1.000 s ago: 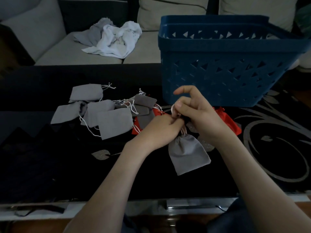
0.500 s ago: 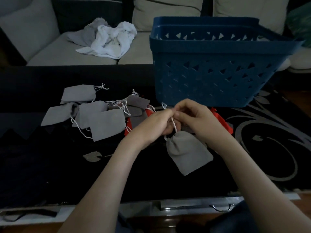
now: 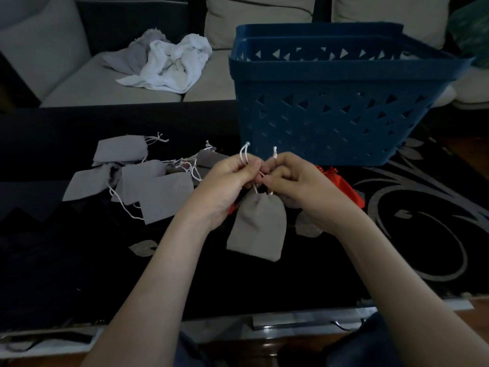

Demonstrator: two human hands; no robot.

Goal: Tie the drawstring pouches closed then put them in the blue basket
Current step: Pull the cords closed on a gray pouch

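Observation:
A grey drawstring pouch (image 3: 258, 227) hangs below my hands at the middle of the table, its neck gathered. My left hand (image 3: 227, 176) pinches one white string end, which sticks up above its fingers. My right hand (image 3: 293, 178) pinches the other end, and the two hands touch at the fingertips. The blue basket (image 3: 330, 112) stands just behind my hands. Several flat grey pouches (image 3: 148, 186) with loose white strings lie to the left. A red pouch (image 3: 344, 186) shows behind my right hand.
The black table (image 3: 66, 260) has silver swirl patterns at the right and a metal front edge near me. A grey sofa (image 3: 92, 83) behind it carries a crumpled white and grey cloth (image 3: 169, 67).
My hands have drawn together and now each pinches a string end, with both ends poking upward. The pouch has swung to hang more upright beneath them.

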